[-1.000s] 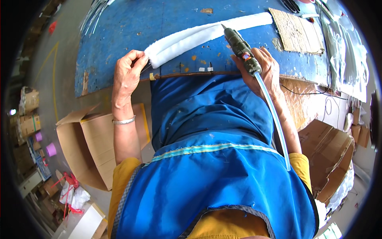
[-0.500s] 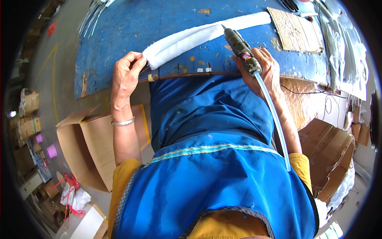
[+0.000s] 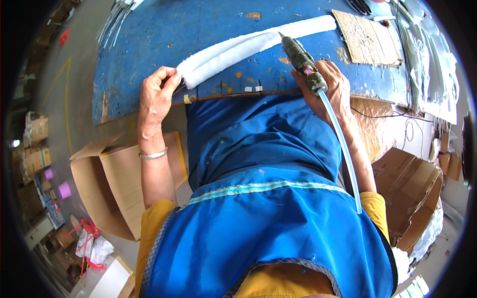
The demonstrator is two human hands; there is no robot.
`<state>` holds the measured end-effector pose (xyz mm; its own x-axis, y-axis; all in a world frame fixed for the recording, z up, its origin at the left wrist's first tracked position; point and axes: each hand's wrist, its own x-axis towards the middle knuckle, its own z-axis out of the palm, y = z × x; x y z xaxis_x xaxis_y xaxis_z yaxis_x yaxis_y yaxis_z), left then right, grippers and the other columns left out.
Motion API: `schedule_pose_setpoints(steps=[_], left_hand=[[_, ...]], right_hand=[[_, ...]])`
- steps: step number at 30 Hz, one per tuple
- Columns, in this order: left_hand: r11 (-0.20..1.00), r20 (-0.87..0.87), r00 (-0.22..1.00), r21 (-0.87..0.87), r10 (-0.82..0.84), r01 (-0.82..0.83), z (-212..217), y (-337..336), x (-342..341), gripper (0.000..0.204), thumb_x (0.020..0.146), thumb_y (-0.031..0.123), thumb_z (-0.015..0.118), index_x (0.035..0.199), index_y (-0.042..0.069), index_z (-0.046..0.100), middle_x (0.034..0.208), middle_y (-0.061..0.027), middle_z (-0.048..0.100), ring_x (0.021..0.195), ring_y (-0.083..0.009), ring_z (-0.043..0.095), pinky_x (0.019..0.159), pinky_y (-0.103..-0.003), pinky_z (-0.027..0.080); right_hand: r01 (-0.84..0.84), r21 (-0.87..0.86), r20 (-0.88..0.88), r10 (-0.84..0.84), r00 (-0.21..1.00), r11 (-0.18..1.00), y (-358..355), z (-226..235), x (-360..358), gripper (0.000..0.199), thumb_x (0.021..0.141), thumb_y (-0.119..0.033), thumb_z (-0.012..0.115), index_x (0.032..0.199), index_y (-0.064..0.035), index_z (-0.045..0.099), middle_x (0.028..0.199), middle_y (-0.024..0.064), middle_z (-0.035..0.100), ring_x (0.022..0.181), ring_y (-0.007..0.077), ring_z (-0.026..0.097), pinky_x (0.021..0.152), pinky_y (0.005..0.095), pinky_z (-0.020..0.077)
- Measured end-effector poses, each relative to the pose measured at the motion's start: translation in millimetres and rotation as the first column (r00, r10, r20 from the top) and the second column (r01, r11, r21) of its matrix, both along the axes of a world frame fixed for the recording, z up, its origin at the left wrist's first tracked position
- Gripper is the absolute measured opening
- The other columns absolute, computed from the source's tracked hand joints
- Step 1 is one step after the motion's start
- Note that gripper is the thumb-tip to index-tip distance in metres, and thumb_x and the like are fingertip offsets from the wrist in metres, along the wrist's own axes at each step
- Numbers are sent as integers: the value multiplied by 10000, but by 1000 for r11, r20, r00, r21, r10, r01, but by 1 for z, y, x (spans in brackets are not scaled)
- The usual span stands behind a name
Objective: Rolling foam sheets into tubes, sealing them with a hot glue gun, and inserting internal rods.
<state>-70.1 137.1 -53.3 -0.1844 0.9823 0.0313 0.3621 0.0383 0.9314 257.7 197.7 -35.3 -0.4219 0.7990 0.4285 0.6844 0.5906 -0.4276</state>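
A long strip of white fluffy fabric [image 3: 226, 58] lies slantwise on the blue table, with a lengthwise fold or seam along its left part. My left hand [image 3: 158, 92] pinches the strip's near left end between thumb and fingertips. In my right hand [image 3: 330, 87] is a dark green hot glue gun [image 3: 301, 60], its nozzle pointing up and left at the strip's middle, close to the fabric's lower edge. Whether the nozzle touches the fabric I cannot tell. A long translucent glue stick [image 3: 340, 144] trails from the gun's back along my right forearm.
The worn blue table [image 3: 144, 64] ends just before my apron. A piece of cardboard [image 3: 367, 38] lies at its right. White strips [image 3: 431, 69] hang at the far right, near a black cable [image 3: 382, 115]. Open cardboard boxes [image 3: 121, 186] stand on the floor at both sides.
Almost nothing differs. The glue gun has shifted very slightly to the right, and the strip's left end sits a touch lower. Both hands keep their grip.
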Motion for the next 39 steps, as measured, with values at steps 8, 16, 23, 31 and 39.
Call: schedule_pose_setpoints(steps=[8, 16, 23, 31, 39], left_hand=[[1000, 26, 1000, 7, 7, -7, -1, 0, 1, 118, 861, 99, 589, 822, -9, 617, 716, 63, 534, 675, -15, 425, 596, -188, 350], [1000, 11, 1000, -16, -10, 10, 1, -1, 1, 89, 872, 79, 569, 831, 19, 620, 765, 74, 529, 700, -1, 420, 640, -162, 345], [1000, -8, 1000, -9, -16, 16, 1, -2, 0, 93, 873, 79, 567, 827, 15, 618, 768, 68, 535, 712, -8, 434, 654, -167, 356], [1000, -25, 999, -8, -23, 23, -3, -2, -3, 93, 876, 72, 562, 833, 12, 617, 777, 61, 541, 725, -12, 446, 669, -172, 365], [1000, -22, 999, 7, -30, 31, -3, -3, -2, 87, 876, 71, 561, 831, 12, 605, 770, 63, 530, 725, -13, 440, 669, -171, 361]], right_hand=[[28, -12, 21, -28, 999, 1000, 0, 0, 0, 324, 761, -219, 715, 648, -40, 469, 599, 119, 474, 578, 290, 497, 540, 391, 424], [62, -3, 18, -62, 998, 998, 0, 0, -1, 323, 765, -235, 714, 656, -36, 485, 600, 122, 475, 580, 286, 501, 540, 387, 422], [81, -6, 32, -81, 996, 997, -1, 0, -1, 328, 773, -250, 708, 659, -37, 486, 601, 125, 476, 578, 290, 501, 544, 387, 422], [113, -24, 29, -112, 993, 993, -1, 0, -1, 330, 779, -255, 703, 663, -40, 481, 601, 128, 476, 577, 296, 504, 539, 392, 422], [107, -18, -4, -107, 994, 994, -1, 0, -2, 324, 774, -246, 708, 661, -39, 486, 596, 133, 475, 576, 311, 499, 537, 399, 422]])
